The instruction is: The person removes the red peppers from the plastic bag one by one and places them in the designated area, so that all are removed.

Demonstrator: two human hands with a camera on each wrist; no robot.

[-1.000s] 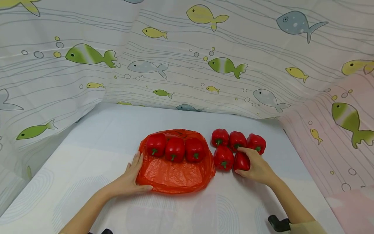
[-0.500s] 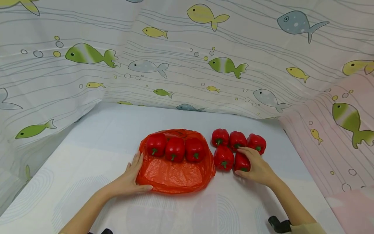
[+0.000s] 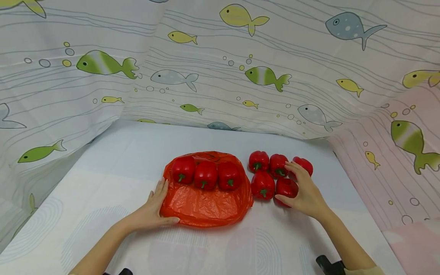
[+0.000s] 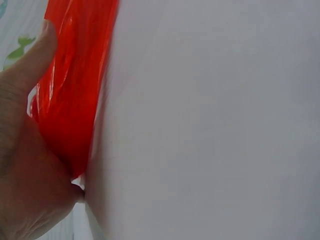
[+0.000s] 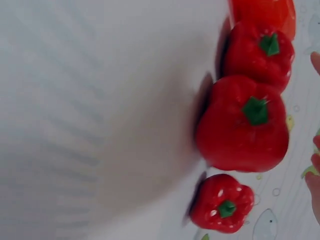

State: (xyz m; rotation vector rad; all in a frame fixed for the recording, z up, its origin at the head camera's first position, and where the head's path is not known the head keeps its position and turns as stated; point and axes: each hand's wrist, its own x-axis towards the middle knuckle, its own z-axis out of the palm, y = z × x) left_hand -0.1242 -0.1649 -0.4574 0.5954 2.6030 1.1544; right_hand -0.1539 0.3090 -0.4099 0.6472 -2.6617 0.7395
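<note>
An orange-red plastic bag [image 3: 203, 206], its rim spread into an oval, lies mid-table with three red bell peppers [image 3: 206, 175] in a row along its far side. Against the bag's left edge rests my left hand [image 3: 151, 212], fingers extended and thumb along the near rim; the left wrist view shows the thumb beside the plastic [image 4: 75, 90]. Just right of the bag, my right hand [image 3: 306, 193] has its thumb and fingers spread around a red bell pepper [image 3: 287, 188]. In the right wrist view, fingertips [image 5: 315, 172] at the edge stand apart from that pepper [image 5: 242, 130].
Beside the held-over pepper sits another pepper [image 3: 262, 186], touching or nearly touching the bag. Behind are a left pepper [image 3: 259, 161], a middle one [image 3: 277, 163] and a partly hidden right one [image 3: 304, 164]. Fish-printed cloth [image 3: 206, 53] hangs around the white table [image 3: 137, 152].
My right hand has loosened from the front right pepper, its fingers moving up and to the right. That pepper has turned and shows more of itself. My left hand has stayed put.
</note>
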